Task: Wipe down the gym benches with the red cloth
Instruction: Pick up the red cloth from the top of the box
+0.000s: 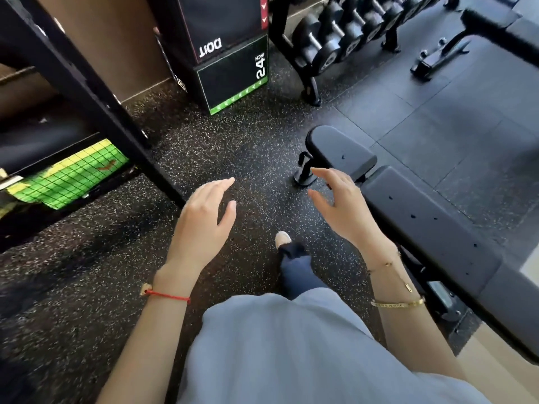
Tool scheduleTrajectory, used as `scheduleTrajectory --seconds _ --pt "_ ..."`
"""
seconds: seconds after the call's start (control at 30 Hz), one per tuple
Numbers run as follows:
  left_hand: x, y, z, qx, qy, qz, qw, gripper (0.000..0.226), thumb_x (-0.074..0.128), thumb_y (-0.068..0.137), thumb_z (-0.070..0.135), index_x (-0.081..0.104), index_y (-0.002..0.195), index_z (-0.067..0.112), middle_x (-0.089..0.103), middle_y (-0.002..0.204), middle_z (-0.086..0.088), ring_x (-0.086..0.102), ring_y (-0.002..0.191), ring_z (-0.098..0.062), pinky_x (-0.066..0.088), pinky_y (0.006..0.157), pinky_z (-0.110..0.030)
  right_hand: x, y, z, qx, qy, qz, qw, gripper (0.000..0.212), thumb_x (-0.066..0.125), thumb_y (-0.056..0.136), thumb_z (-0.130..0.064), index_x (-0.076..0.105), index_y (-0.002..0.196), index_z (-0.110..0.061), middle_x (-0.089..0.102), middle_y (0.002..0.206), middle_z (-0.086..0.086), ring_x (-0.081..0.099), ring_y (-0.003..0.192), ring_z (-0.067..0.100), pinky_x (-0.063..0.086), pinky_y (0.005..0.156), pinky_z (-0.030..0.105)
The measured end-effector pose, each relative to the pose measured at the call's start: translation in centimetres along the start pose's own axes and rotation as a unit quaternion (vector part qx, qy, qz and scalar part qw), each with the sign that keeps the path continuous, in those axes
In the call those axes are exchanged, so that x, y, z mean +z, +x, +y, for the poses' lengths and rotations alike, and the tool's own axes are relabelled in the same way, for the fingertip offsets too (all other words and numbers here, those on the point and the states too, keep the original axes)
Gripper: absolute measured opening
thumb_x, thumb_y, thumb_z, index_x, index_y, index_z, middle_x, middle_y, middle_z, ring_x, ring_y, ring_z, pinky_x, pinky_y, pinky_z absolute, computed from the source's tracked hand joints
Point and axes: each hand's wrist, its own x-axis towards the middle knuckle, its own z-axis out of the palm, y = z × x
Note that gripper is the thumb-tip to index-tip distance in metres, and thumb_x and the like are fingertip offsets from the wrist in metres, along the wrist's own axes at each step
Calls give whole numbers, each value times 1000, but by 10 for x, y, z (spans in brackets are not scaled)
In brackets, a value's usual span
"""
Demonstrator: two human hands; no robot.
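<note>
Both hands are held out over the speckled rubber floor (87,287) in the middle of the frame, and neither holds anything. The left hand (204,220), left of centre, has its fingers straight and loosely together, pointing toward the upper right, palm down. A red string bracelet (166,294) circles its wrist. The right hand (339,204), right of centre, is spread wider, thumb and fingers apart and gently curved, with empty air between them. Gold bracelets (398,303) sit on that wrist.

The nearest bench (423,217) runs from centre right down to the lower right edge: a black padded seat and a longer back pad, with small dark marks on the surface. The right hand hovers just beside the gap between the two pads, near the bench's left edge; whether it touches the padding cannot be told. The left hand is well apart from the bench. A second bench (501,33) shows in the upper right corner.

The red cloth is not visible anywhere in the frame.

A black plyo box (230,80) with green trim and "24 INCH" stands at top centre, beside a dumbbell rack (350,33). A black steel frame (96,97) crosses the upper left. One shoe (283,239) shows below the hands.
</note>
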Motion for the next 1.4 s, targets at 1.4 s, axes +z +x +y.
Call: scheduleTrajectory --seconds 1.4 --pt "-131 752 -291 -126 84 130 980 40 52 99 21 53 138 17 58 137 1 47 130 -13 27 112 -20 52 887 -111 -158 -23 -72 984 42 58 96 -24 52 136 -12 57 134 5 46 130 22 32 111 30"
